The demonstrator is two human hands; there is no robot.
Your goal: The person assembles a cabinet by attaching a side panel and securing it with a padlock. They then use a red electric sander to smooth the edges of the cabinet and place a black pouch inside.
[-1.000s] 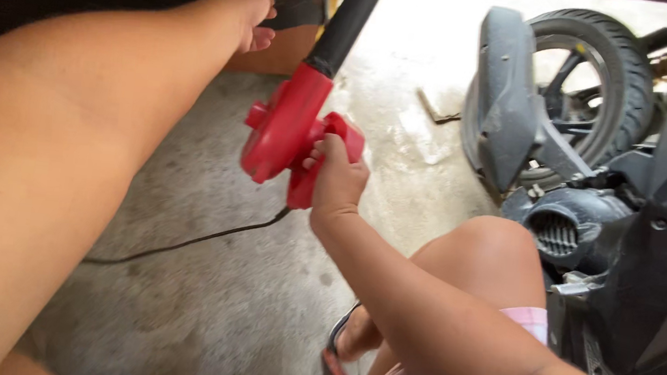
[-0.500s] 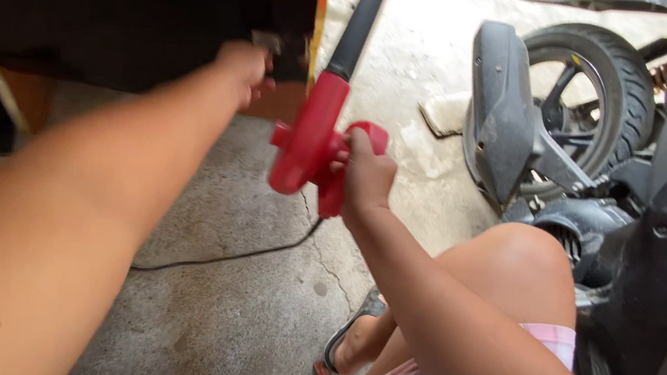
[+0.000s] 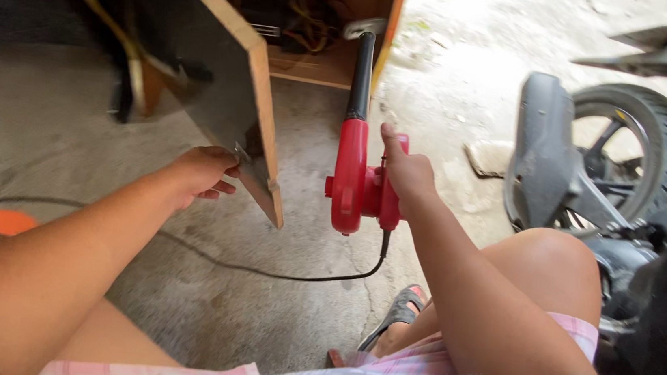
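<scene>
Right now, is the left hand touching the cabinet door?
Touching. The head view shows the left hand gripping the lower edge of the open wooden cabinet door, its fingers curled beneath that edge with no gap.

Open cabinet door (image 3: 222, 79) blocks my left; motorcycle (image 3: 634, 200) walls the right. Between them, bare concrete floor (image 3: 307, 128) leaves my passage toward the cabinet interior (image 3: 309, 14).

No packages, labels, signs or screens show anywhere around the fingers, near them or farther off.
</scene>
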